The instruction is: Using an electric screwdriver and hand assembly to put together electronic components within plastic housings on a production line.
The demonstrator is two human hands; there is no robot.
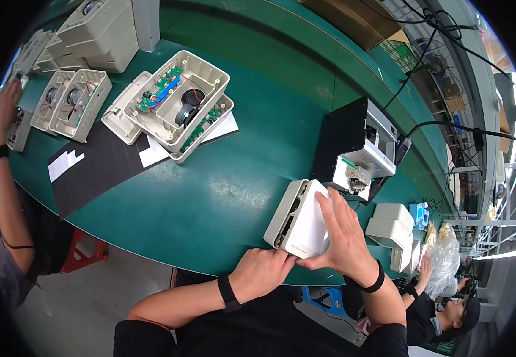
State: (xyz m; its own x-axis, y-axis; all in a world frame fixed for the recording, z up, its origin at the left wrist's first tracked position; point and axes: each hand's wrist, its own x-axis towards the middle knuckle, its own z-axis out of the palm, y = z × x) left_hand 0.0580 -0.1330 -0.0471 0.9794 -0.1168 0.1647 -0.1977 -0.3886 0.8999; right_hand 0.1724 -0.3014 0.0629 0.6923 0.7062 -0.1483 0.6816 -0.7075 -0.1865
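Observation:
At the near edge of the green workbench, a white plastic speaker box (298,220) stands tilted with its pale lid (312,225) facing right. Dark parts show through a gap along the side between lid and housing. My right hand (346,243) reaches over the lid, its fingers on the far end and its thumb at the near corner. Curled at the near end, my left hand (261,273) has its fingertips against the box's lower corner. What lies under those fingertips is hidden.
Stacked open housings (175,101) hold circuit boards, wires and round speakers, above a black sheet (91,172). A black-and-silver machine (353,146) stands right of the box, beyond it closed white boxes (390,226). Co-workers' arms (5,178) appear left and right. Cables hang at upper right.

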